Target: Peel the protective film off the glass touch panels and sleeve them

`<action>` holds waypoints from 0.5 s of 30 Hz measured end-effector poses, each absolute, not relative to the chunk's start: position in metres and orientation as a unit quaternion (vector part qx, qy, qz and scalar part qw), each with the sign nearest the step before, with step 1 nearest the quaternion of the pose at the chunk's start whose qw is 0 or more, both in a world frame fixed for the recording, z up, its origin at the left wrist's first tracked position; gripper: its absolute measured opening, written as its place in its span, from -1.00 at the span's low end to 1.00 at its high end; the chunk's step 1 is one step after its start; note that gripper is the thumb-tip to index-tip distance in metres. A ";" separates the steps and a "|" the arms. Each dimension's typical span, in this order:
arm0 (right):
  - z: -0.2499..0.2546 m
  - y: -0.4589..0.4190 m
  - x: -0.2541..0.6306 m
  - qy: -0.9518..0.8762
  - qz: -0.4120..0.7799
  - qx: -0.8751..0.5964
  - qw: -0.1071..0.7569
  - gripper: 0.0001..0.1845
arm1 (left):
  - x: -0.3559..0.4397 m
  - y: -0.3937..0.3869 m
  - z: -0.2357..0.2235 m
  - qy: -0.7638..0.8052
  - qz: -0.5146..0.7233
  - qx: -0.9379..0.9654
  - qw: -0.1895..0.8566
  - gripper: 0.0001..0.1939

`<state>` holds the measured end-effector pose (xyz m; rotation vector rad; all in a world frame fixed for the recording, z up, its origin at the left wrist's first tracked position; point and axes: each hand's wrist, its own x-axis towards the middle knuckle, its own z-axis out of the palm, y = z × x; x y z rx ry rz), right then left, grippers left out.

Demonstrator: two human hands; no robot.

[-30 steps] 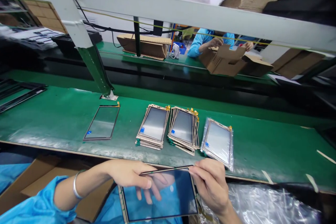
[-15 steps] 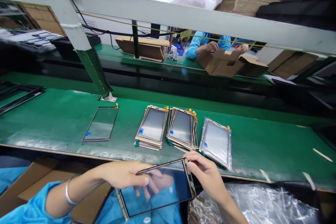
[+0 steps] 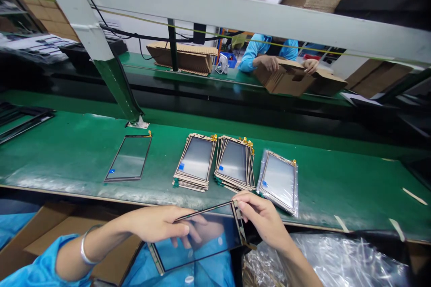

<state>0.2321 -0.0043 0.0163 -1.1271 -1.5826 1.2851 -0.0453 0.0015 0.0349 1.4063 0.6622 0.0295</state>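
Note:
A clear glass touch panel (image 3: pixel 215 244) with a dark border is held tilted in front of my body, beyond the bench's near edge. My left hand (image 3: pixel 168 224) grips its upper left edge, thumb on the near face and the fingers showing through the glass behind. At the upper right corner, my right hand (image 3: pixel 257 215) pinches the panel between thumb and fingertips. On the bench just beyond stand two stacks of similar panels, a left stack (image 3: pixel 197 159) and a middle stack (image 3: pixel 233 161). Right of them lies a plastic-wrapped stack (image 3: pixel 279 181). One single panel (image 3: pixel 129 158) lies apart at the left.
The green bench (image 3: pixel 336 184) runs across the view. A slanted post (image 3: pixel 111 76) rises from it at the left. An open cardboard box (image 3: pixel 57 228) and clear plastic wrap (image 3: pixel 346 260) are below its edge. Across the way, a co-worker's hands (image 3: pixel 269 63) handle cardboard.
The held panel has tilted slightly, its right end shifting a little left with my right hand. My left hand keeps its grip. Across the bench, the co-worker's hands have lowered onto the cardboard.

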 end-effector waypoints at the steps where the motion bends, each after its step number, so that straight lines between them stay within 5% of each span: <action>1: 0.017 -0.004 0.233 -0.625 0.511 -0.444 0.388 -0.79 | -0.046 0.002 0.034 0.297 0.012 0.628 0.719 -0.47; 7: 0.022 -0.002 0.232 -0.697 0.370 -0.446 0.423 -0.95 | -0.047 0.004 0.033 0.293 0.008 0.631 0.718 -0.45; 15: 0.030 0.002 0.229 -0.767 0.326 -0.434 0.342 -0.88 | -0.050 0.003 0.035 0.301 0.006 0.651 0.697 -0.46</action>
